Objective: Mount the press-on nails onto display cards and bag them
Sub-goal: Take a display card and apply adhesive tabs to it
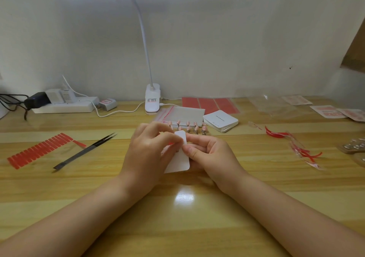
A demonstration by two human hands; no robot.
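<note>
A white display card (178,162) is held above the middle of the wooden desk (177,207). My left hand (150,152) grips its left side, fingers curled over the top edge. My right hand (207,154) pinches the card's right edge between thumb and forefinger. A bit of red shows on the card under my left fingers. Just behind the hands, several pink press-on nails (187,126) stand on small holders. A stack of blank cards (220,120) lies to the right of them, and clear zip bags (183,112) with red seals lie behind the nails.
Black tweezers (87,150) and a sheet of red adhesive tabs (39,150) lie left. Red tape sheets (210,104) sit at the back, a clip lamp (152,100) and power strip (65,103) against the wall. Peeled red liners (292,144) and bagged finished sets (331,111) lie right.
</note>
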